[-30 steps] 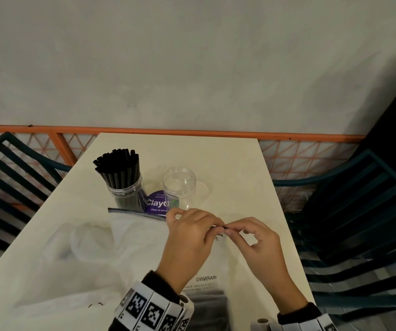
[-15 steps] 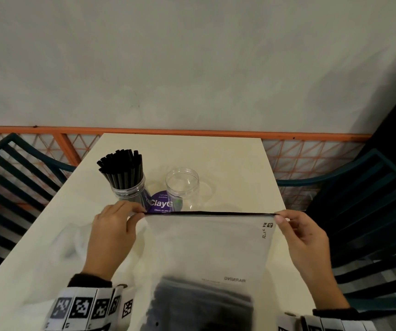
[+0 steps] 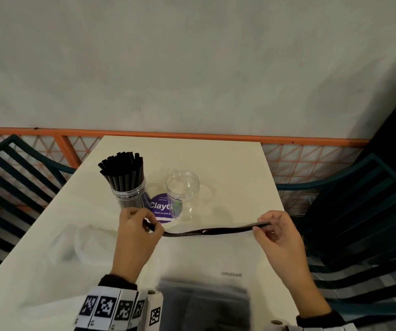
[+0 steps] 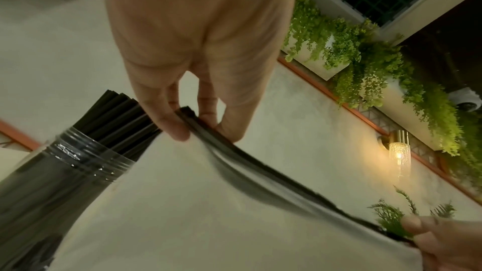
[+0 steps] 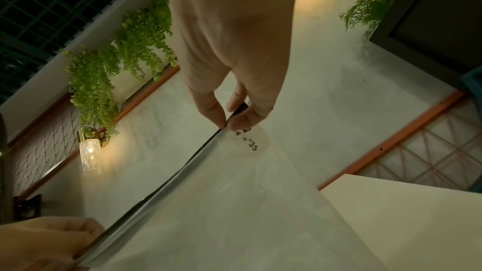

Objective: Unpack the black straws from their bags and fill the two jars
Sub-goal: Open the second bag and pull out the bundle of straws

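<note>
Slack has come into the black zip strip (image 3: 212,231) along the top of the clear plastic straw bag (image 3: 216,256): half a second ago we held it taut and level between our hands, and now it sags and twists in the middle, with our left hand (image 3: 136,231) drawn inward and pinching its left end and our right hand (image 3: 278,231) pinching the right end between thumb and fingertips. In the left wrist view the two lips of the strip seem to part near our fingers (image 4: 169,127), so we judge the seal is giving way and the bag is about to open, though blur leaves this uncertain. On the cream bench (image 3: 228,161) the clear jar on the left (image 3: 130,194) is already packed with black straws (image 3: 123,169), while the clear empty jar (image 3: 183,193) beside it waits, so this bag should fill the second one. A dark blurred mass low in the bag (image 3: 204,304) is probably the straws, cut off by the frame edge. A purple round label (image 3: 161,207) sits partly hidden between the jars, its text only partly readable, and crumpled clear plastic (image 3: 56,247) lies to our left, hard to make out.
</note>
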Available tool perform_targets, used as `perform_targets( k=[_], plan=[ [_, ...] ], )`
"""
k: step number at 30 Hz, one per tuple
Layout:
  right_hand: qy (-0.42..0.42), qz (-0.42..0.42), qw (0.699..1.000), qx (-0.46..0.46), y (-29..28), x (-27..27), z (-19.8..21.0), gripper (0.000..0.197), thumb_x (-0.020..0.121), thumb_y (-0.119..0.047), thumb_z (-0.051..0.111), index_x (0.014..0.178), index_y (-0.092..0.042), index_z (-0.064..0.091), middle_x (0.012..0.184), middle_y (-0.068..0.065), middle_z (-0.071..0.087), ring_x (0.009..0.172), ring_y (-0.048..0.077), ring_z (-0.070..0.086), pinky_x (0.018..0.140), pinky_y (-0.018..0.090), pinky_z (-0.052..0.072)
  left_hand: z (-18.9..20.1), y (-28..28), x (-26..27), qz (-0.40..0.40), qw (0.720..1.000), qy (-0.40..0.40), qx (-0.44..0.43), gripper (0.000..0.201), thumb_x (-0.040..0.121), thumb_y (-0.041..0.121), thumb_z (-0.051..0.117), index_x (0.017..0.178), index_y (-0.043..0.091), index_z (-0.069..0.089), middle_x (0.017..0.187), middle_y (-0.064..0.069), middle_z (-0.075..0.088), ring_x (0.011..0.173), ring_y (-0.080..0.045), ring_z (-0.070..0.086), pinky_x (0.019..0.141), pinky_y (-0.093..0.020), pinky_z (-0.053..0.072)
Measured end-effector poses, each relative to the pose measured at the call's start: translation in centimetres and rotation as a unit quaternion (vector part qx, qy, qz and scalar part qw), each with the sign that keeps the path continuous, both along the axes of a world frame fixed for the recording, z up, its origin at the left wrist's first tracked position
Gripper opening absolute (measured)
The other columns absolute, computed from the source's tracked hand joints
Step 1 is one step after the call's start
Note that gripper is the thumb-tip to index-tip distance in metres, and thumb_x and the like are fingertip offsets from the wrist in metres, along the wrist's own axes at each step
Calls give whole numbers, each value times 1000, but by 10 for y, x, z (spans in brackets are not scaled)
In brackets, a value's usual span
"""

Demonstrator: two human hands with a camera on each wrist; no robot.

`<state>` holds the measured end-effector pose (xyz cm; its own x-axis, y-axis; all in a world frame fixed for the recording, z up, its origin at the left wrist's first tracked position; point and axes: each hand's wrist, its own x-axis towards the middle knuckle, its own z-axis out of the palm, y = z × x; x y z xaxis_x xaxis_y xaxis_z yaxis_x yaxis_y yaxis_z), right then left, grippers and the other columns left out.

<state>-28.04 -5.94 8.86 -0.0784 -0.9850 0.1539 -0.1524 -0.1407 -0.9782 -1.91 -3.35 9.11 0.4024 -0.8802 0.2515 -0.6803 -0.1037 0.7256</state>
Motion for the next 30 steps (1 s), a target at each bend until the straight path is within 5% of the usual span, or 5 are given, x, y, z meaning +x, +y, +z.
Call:
perform_targets(
  k=[6,17,20,24,30],
  plan=[
    [125,-19,990,59,-7,4,-1,24,78,-9,70,95,-20,58,92,2,55,77,9,57,61,11,42,2,4,6,-78,971,209,91,37,72,0,72,103,18,62,107,-3,58,87,-16,66,70,-18,54],
    [230,-40,971,-48,-18,22,11,13,88,-21,59,89,-9,63,87,0,51,69,5,48,65,-3,36,-3,5,7,-24,990,-116,80,13,83,14,63,89,6,72,84,-12,65,67,-15,48,64,-21,36],
    [197,1,978,-64,-18,31,23,8,84,-20,65,86,-18,57,87,-4,50,73,4,50,65,-1,37,13,2,0,-35,995,70,55,18,89,19,55,79,11,68,76,-5,67,67,-16,56,65,-20,43],
    [210,5,973,-99,-21,37,31,27,77,-2,70,88,-21,54,95,0,50,79,0,49,69,-4,35,39,0,-11,-113,892,437,13,24,90,14,49,73,12,66,76,-4,66,76,-18,58,73,-27,47],
    [113,-111,983,-89,-35,13,53,27,75,-3,72,87,-17,52,98,6,51,74,11,54,62,-2,41,47,-2,9,-209,770,599,-60,55,57,45,81,90,5,62,83,-6,67,80,-14,64,73,-21,54]
  ],
)
